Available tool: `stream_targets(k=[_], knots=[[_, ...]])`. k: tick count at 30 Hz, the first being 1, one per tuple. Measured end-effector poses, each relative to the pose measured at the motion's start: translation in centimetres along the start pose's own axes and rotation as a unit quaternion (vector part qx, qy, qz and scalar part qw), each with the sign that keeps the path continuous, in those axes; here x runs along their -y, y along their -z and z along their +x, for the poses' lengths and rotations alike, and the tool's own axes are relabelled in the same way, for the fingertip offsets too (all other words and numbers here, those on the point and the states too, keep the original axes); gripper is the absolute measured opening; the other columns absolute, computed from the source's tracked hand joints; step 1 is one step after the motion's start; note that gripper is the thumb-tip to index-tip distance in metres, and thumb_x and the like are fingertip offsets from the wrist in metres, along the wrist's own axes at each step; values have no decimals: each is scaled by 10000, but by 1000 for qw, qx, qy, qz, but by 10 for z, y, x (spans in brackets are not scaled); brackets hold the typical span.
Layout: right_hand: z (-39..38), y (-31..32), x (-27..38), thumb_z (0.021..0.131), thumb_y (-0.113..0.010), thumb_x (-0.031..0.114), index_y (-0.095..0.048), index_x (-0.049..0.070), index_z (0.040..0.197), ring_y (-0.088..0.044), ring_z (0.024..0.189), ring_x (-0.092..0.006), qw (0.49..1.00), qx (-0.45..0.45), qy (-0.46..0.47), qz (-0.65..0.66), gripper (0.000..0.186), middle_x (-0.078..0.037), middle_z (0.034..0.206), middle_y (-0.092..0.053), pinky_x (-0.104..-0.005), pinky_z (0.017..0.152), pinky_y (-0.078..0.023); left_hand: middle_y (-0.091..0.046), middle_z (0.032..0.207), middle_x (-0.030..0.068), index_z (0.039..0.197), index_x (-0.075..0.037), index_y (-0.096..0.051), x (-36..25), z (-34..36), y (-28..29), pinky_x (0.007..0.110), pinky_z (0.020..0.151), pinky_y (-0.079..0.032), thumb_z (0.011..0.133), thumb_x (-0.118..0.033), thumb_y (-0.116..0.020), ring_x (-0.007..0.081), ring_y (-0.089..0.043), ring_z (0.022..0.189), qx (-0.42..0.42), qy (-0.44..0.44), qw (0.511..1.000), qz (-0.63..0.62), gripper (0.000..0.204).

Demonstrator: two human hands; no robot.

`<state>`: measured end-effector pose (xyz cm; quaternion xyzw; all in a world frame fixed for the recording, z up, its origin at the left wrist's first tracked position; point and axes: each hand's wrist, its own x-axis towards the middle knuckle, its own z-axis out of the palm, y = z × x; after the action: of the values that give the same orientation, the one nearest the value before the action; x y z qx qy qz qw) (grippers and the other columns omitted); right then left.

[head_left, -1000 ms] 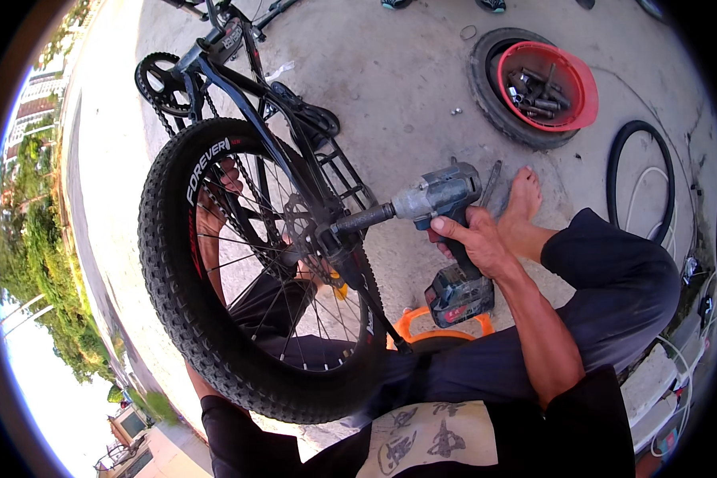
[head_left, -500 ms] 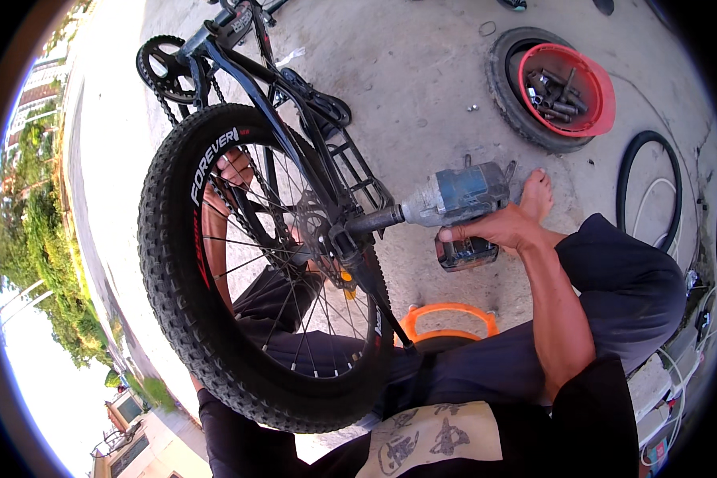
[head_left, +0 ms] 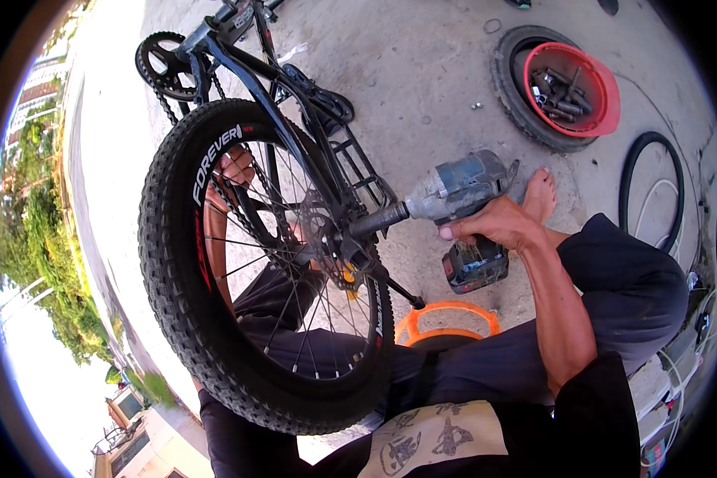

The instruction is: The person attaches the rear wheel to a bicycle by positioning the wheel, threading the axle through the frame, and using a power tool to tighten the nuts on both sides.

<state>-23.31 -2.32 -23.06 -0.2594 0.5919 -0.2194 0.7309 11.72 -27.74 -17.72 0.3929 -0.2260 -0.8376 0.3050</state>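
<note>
A bicycle's fat-tyred wheel (head_left: 161,263) stands before me, with the dark frame (head_left: 283,127) around its hub. My right hand (head_left: 498,223) is closed around the grip of a blue-grey impact wrench (head_left: 466,185). Its long dark socket (head_left: 381,218) meets the axle end beside the brake disc (head_left: 320,227). Beyond the spokes, my left hand (head_left: 236,167) has its fingers curled closed near the chain (head_left: 217,195) and a frame tube. What those fingers grip is partly hidden. Below the hub, a dark rod (head_left: 406,295) reaches toward an orange frame-like handle (head_left: 446,309).
Several sockets lie in a red helmet-shaped container (head_left: 613,103), which rests on a loose tyre (head_left: 506,99). A black tube ring (head_left: 629,179) lies at right beside white cables. My bare foot (head_left: 540,195) is on the concrete just past the wrench.
The wrench has rolled in my right hand, its battery end swinging down and to the right. The dark rod's tip has risen slightly. My left hand stays almost where it was.
</note>
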Motion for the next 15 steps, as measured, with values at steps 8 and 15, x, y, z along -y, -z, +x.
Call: stream_targets(k=[8,15], knots=[[11,-7,-25,707,-857,171,-681,41,796,-520,586,-91,991,22,67,114,235,-13,671,-618,-266,541,-400,-631,838,92,978,33,-622,5,-3,1,344,621,-524,978,-205,-481,189,-598,683,-13,-2,1000,4,276],[4,1,-38,722,-817,90,-681,-7,959,-562,592,-134,971,34,105,214,290,-108,819,-694,-259,542,-445,-649,869,102,991,35,-625,11,6,-9,352,645,-537,974,-197,-482,197,-620,708,-3,7,1000,3,274]])
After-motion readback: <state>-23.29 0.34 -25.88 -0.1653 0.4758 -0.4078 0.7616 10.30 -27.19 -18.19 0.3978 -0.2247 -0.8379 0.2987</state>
